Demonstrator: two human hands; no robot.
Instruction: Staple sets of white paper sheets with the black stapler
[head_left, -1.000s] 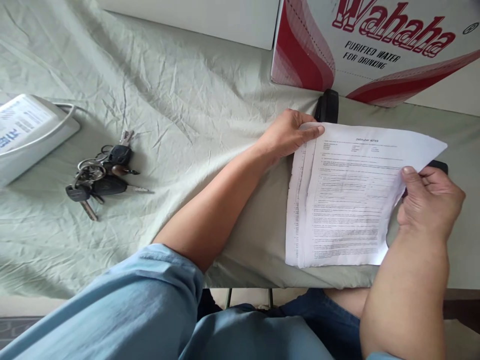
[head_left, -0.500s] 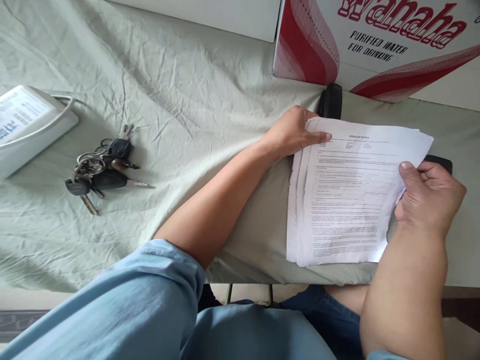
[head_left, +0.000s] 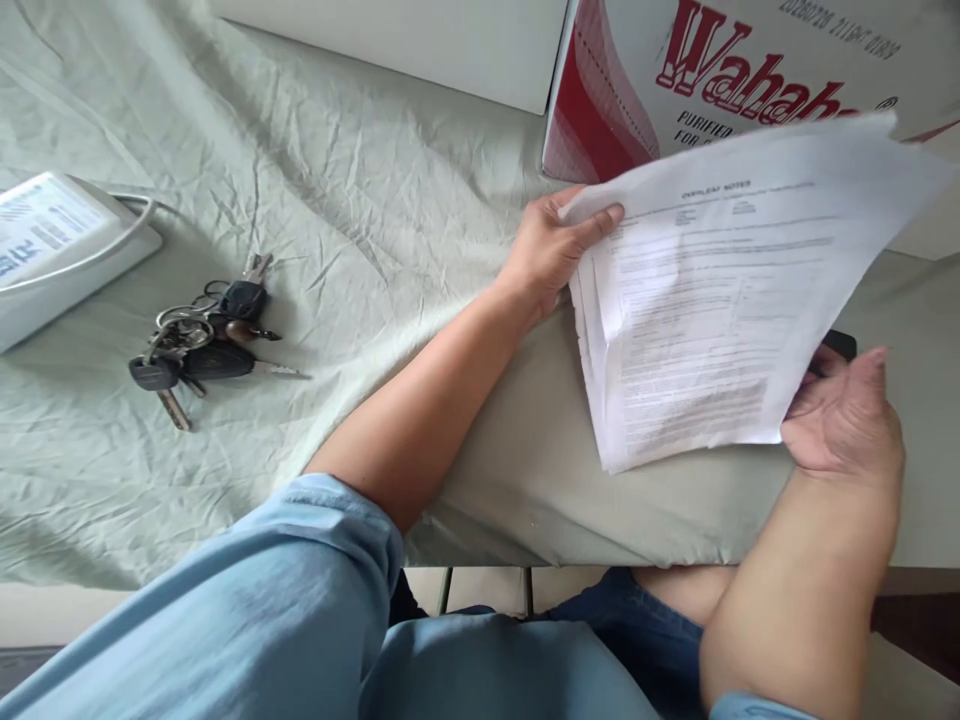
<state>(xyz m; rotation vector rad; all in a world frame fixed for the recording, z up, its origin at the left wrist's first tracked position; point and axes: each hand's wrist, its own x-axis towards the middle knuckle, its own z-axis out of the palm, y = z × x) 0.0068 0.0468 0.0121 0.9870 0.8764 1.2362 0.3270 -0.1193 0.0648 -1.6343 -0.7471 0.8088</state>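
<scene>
A stack of printed paper sheets (head_left: 697,310), headed "Overleaf Notes", is raised and tilted above the cloth. My left hand (head_left: 555,245) is closed on its upper left corner, thumb on top. The sheets' upper right part bends away in front of a carton. At the lower right edge, my right hand (head_left: 844,415) is palm up with its thumb stretched out apart. Its other fingers reach partly beneath the sheets, by a black object (head_left: 840,344). The paper covers most of that object, so I cannot tell its kind or whether the fingers grip it.
Left on the pale green tablecloth (head_left: 420,190) lies a bunch of keys (head_left: 217,340). Beyond it sits a white device (head_left: 75,270) with a label and cable. A red and white Wahaha water carton (head_left: 600,110) and a white box (head_left: 420,40) stand along the back.
My left hand has lifted the sheets up and back, tilting them. My right hand has let go of their right edge, moved down and turned palm up, fingers partly under the paper.
</scene>
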